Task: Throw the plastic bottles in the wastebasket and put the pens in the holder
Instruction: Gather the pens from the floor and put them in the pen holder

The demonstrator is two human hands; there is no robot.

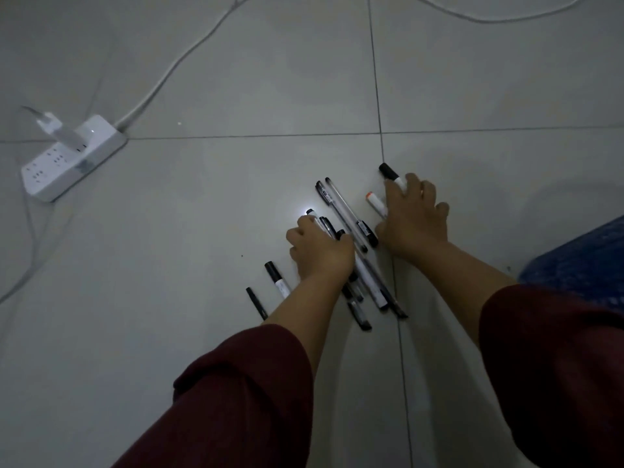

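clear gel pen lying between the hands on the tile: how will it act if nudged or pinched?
The clear gel pen is a thin round barrel on glossy floor tile, so it probably rolls sideways when nudged. It looks stiff and light. Lying flat, it may slip from fingertips; pinching mid-barrel seems safest.

Both arms reach forward and down in dark red sleeves pushed up past the wrists. The left hand (pixel 319 253) is palm down with fingers curled under. The right hand (pixel 413 219) lies flatter, fingers spread forward.
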